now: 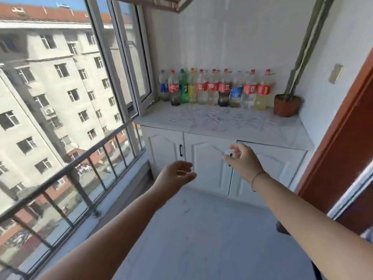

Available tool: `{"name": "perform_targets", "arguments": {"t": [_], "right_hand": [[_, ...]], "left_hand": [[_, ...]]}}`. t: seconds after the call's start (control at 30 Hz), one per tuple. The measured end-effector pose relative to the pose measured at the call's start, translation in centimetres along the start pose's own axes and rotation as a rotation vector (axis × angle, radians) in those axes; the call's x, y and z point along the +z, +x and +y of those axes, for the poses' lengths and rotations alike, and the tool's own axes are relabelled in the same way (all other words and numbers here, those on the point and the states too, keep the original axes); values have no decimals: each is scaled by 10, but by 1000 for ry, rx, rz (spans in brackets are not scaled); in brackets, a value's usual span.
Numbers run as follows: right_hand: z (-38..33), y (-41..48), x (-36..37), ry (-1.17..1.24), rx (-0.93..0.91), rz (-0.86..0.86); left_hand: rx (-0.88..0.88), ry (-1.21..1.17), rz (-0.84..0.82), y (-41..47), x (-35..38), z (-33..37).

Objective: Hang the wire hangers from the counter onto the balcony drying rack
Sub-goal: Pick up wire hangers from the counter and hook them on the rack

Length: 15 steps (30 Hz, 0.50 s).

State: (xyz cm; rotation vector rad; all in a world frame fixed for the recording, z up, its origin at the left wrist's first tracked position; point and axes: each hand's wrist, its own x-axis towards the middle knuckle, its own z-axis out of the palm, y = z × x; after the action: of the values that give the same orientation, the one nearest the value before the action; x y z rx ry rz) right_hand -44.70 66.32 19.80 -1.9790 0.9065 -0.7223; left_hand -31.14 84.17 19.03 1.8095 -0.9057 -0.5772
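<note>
**A:** What could go wrong from here?

**B:** Largest first: the open white-framed window (139, 63) stands just beside the left end of the desk, so a hanger swung wide could go out through it. Next, the row of upright plastic drink bottles (216, 89) stands just behind the thin silver wire hangers (212, 118), and a hasty pull might topple some. The hangers lie flat and overlapped on the pale marble-patterned desk (288, 136), so they will probably snag and lift in a clump.

**A:** And the person's hands?

**B:** Both are short of the desk. The grip of the left hand (177, 172) is spread and empty. The right hand (242, 158) is loosely curled, and blur hides whether it pinches anything.

**A:** The room?

**B:** It is a narrow balcony with a grey floor (201, 229) and a dark metal railing (60, 176) on the left. White cabinet doors (207, 164) sit under the desk, and a terracotta cactus pot (286, 105) stands at its right end.
</note>
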Motion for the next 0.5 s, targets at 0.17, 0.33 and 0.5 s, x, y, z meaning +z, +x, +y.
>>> {"name": "perform_targets", "arguments": {"t": [0.17, 0.33, 0.5], "right_hand": [[20, 69, -21, -19, 67, 82], [52, 126, -47, -40, 141, 180], [93, 191, -71, -43, 209, 249]], "left_hand": [[46, -2, -103, 101, 11, 12], [90, -6, -195, 191, 39, 22], [96, -8, -257, 268, 78, 28]]}}
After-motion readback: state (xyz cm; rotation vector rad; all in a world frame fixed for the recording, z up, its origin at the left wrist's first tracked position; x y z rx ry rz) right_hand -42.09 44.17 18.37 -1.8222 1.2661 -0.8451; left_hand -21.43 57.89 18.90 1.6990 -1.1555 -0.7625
